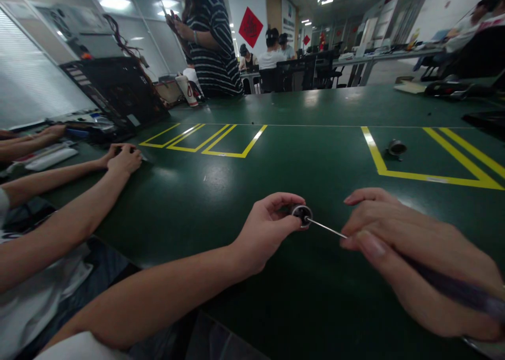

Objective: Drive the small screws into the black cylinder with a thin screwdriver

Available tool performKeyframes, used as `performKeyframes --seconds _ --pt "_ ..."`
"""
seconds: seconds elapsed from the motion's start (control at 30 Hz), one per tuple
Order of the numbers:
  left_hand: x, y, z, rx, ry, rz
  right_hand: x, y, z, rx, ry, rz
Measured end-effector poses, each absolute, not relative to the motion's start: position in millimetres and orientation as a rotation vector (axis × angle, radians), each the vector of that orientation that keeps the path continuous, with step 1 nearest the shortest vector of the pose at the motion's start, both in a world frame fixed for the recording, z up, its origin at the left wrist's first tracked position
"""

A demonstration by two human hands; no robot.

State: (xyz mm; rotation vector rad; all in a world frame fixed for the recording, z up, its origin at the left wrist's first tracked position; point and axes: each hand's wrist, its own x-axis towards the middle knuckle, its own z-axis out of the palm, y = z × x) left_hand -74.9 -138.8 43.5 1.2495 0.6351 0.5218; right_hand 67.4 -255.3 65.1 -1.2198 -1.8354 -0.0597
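Between the thumb and fingers of my left hand [266, 231] is a small round metal part [303, 213], a short ring with a dark inside, its opening turned toward my right side. My right hand [418, 255] grips a screwdriver [326, 227] with a thin metal shaft and a dark handle running back under the palm. The shaft's tip reaches into the ring's opening; what it touches in there is too small to make out. Both hands are over the green tabletop.
Yellow tape outlines [224, 154] mark the green table [315, 155]. A second round metal part [396, 147] sits in the right outline. At left, a co-worker's hands [124, 157] work close by. A black case [118, 92] and a white cup [187, 91] stand at the far left; a person in stripes [213, 39] stands beyond.
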Motion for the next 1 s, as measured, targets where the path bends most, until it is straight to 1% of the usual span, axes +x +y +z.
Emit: performKeyframes --seconds 0.23,0.4,0.73,1.0 --pt "-74 -140 43 1.303 0.630 0.540 62 -249 52 -1.201 -1.963 -0.190" --pt "-75 -140 41 1.367 0.634 0.532 62 -250 51 -1.205 -2.047 -0.274" --pt "-74 -138 41 1.400 0.670 0.541 56 -251 52 -1.197 -2.036 -0.348" --pt "-74 -140 42 1.356 0.657 0.528 56 -251 52 -1.199 -2.041 -0.345"
